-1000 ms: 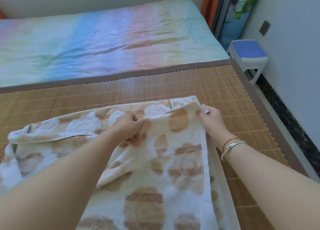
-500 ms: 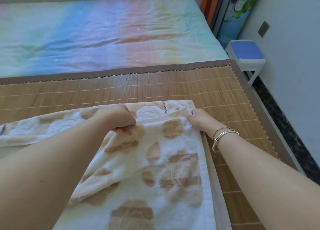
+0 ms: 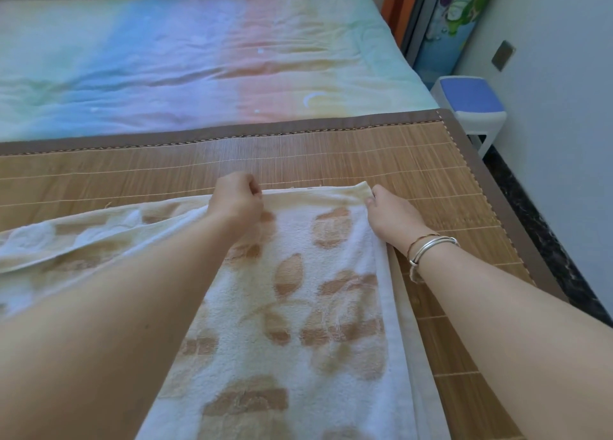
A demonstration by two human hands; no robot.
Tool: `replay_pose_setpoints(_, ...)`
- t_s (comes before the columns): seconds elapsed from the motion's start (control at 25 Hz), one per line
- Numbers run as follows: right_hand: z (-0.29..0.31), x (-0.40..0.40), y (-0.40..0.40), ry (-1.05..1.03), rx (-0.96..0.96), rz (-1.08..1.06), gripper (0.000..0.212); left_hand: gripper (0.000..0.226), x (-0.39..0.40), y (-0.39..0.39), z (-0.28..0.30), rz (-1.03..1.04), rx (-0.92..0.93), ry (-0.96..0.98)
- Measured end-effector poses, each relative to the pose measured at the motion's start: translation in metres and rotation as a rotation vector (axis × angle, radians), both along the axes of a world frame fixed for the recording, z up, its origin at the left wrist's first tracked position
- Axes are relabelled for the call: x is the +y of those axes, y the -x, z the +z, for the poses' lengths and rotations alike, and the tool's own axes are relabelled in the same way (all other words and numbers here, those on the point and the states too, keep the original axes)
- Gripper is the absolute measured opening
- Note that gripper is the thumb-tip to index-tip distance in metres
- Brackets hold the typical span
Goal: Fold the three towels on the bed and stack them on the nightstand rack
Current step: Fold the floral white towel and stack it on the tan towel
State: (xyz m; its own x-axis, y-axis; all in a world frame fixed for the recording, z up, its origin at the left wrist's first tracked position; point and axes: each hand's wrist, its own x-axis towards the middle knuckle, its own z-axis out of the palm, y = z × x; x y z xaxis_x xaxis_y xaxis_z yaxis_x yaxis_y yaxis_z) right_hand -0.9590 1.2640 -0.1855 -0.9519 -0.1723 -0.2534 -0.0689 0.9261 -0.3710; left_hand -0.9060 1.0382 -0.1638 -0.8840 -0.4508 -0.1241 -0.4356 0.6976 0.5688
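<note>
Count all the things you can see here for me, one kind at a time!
Towels: 1, the white towel with brown flowers
Bamboo mats: 1
Rainbow quilts: 1
Stools: 1, blue-topped
Hands: 2, left hand and right hand
Bracelets: 2
Total: 8

Illumination is bright, soft and even, consistent with diffuse daylight; its source lies outside the view. Shadows are faint: a thin dark line runs under the right edge of the white terry towel with tan leaf print (image 3: 315, 307), and light shading sits beneath both forearms. No glare or blown highlights; the pastel rainbow-striped quilt (image 3: 199, 58) looks slightly washed out. Wide-angle distortion bows the brown fabric border of the woven bamboo mat (image 3: 331, 161) and stretches the forearms at the lower corners. Overall sharpness is moderate, with slight softness and smeared texture in the far background.
</note>
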Motion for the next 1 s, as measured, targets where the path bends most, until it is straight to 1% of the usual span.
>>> replay_pose_setpoints(0.08,-0.006,-0.001,0.003,-0.043,0.003,-0.007,0.014,0.020,0.004,-0.005,-0.014,-0.040,-0.031,0.003)
replay_pose_setpoints(0.12,-0.008,-0.002,0.004,-0.050,0.006,-0.017,0.015,0.030,0.006,-0.010,-0.019,-0.078,-0.025,0.012)
replay_pose_setpoints(0.16,-0.009,-0.003,0.004,-0.058,0.006,-0.033,0.019,0.039,0.009,-0.016,-0.023,-0.125,0.003,0.022)
replay_pose_setpoints(0.24,-0.006,-0.005,-0.001,-0.066,0.005,-0.077,0.027,0.049,0.018,-0.030,-0.024,-0.243,0.043,0.072)
replay_pose_setpoints(0.28,-0.003,-0.005,-0.006,-0.034,0.005,-0.102,0.031,0.051,0.025,-0.040,-0.022,-0.298,0.040,0.097)
replay_pose_setpoints(0.36,0.007,-0.004,-0.023,0.130,0.012,-0.148,0.036,0.046,0.044,-0.063,-0.018,-0.379,0.047,0.103)
replay_pose_setpoints(0.44,0.017,0.004,-0.052,0.320,0.047,-0.147,0.030,0.037,0.067,-0.095,-0.013,-0.454,0.087,0.055)
replay_pose_setpoints(0.48,0.021,0.010,-0.070,0.370,0.068,-0.133,0.028,0.033,0.076,-0.112,-0.012,-0.480,0.103,0.015)
replay_pose_setpoints(0.56,0.031,0.026,-0.108,0.406,0.046,-0.126,0.029,0.025,0.088,-0.152,-0.009,-0.465,0.090,-0.072)
replay_pose_setpoints(0.64,0.038,0.043,-0.144,0.410,-0.041,-0.110,0.030,0.019,0.096,-0.193,-0.006,-0.414,0.038,-0.125)
replay_pose_setpoints(0.72,0.040,0.054,-0.174,0.374,-0.135,-0.083,0.030,0.018,0.103,-0.230,-0.004,-0.344,-0.022,-0.148)
replay_pose_setpoints(0.8,0.042,0.061,-0.199,0.356,-0.207,-0.078,0.028,0.017,0.111,-0.255,0.000,-0.284,-0.026,-0.167)
replay_pose_setpoints(0.88,0.048,0.065,-0.227,0.339,-0.267,-0.079,0.027,0.012,0.121,-0.277,0.007,-0.248,-0.036,-0.206)
replay_pose_setpoints(1.0,0.058,0.070,-0.278,0.310,-0.331,-0.066,0.027,0.012,0.136,-0.322,0.019,-0.247,-0.130,-0.288)
